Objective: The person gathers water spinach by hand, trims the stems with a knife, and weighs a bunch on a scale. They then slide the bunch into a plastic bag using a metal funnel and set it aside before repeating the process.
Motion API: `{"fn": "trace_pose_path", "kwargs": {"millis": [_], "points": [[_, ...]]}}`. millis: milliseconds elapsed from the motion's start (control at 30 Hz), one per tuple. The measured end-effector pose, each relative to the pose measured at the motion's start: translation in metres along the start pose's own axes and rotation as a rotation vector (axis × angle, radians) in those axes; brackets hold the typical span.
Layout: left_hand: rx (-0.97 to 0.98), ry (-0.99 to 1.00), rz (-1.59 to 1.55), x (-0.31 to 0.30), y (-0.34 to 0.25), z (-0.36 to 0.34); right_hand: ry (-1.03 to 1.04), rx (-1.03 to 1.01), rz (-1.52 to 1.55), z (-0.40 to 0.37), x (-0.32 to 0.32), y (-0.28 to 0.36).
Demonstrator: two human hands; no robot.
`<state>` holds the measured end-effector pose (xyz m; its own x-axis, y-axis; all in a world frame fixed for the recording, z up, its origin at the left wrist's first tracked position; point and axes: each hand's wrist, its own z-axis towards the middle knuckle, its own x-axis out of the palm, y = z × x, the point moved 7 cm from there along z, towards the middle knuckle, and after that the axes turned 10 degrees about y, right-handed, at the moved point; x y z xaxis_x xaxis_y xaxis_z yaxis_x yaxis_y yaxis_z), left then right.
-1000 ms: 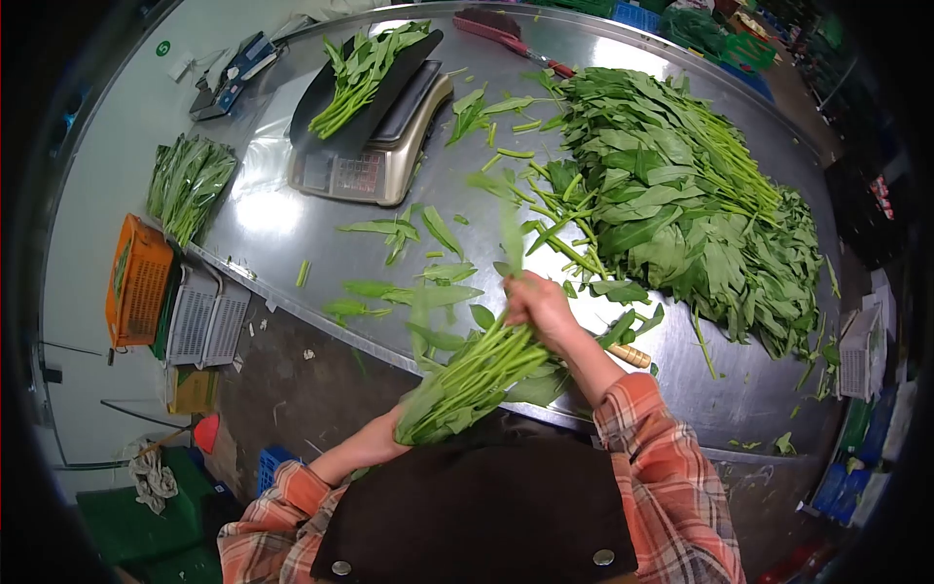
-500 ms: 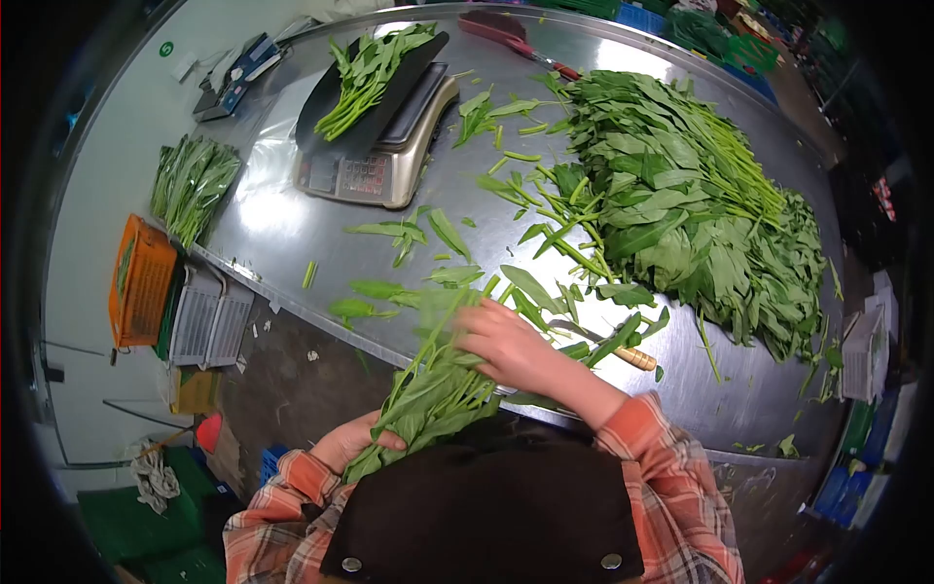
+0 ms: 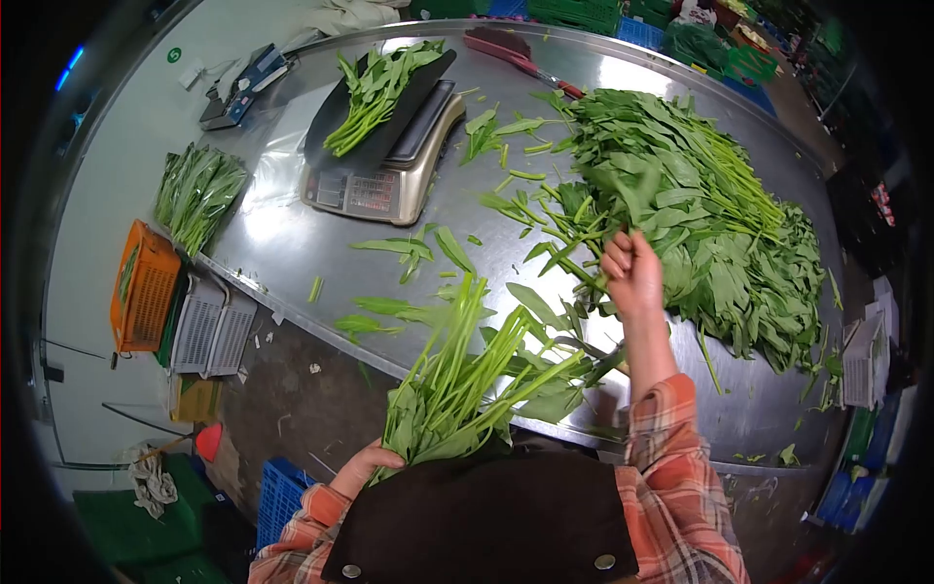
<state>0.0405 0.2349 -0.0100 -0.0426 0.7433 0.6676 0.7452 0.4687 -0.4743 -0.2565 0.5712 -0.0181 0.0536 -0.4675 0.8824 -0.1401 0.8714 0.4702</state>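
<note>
At the front edge of the metal table, my left hand [image 3: 368,465] is closed around the leafy end of a bunch of water spinach [image 3: 457,380]. Its pale green stems fan up and to the right. My right hand [image 3: 632,273] is over the left side of a big heap of water spinach [image 3: 700,214], fingers curled in a pinch. A motion-blurred leaf [image 3: 634,193] rises from its fingertips. Loose leaves and cut stem pieces [image 3: 545,209] lie between the bunch and the heap.
A digital scale [image 3: 375,195] bears a black tray [image 3: 326,141] with a smaller bunch. A red-handled brush [image 3: 516,54] lies at the back. Bagged greens [image 3: 199,190] sit on the left, above an orange basket [image 3: 146,302] and grey crates [image 3: 214,326]. A blue crate [image 3: 282,501] stands below.
My right hand has left the bunch and moved up and right to the heap. The bunch's stems have spread out. The wooden handle seen earlier is now behind my right forearm.
</note>
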Motion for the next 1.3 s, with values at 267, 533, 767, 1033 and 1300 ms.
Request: {"fn": "trace_pose_path", "kwargs": {"millis": [267,533,767,1033,1300], "points": [[-0.063,0.03,0.179,-0.022,-0.008,-0.001,0.966,-0.104,-1.879,-0.072,0.149,-0.08],[0.015,0.133,0.055,-0.004,-0.015,-0.001,0.903,0.822,-1.194,-0.079,0.119,-0.105],[-0.101,0.166,0.384,0.025,-0.037,0.003,1.085,0.898,-1.584,-0.089,0.131,-0.117],[0.072,0.105,-0.051,-0.007,-0.023,-0.004,0.241,0.51,-0.889,-0.068,0.091,-0.086],[0.06,0.177,0.017,-0.018,-0.018,-0.007,-0.193,-0.037,0.104,-0.032,0.044,0.03]]}}
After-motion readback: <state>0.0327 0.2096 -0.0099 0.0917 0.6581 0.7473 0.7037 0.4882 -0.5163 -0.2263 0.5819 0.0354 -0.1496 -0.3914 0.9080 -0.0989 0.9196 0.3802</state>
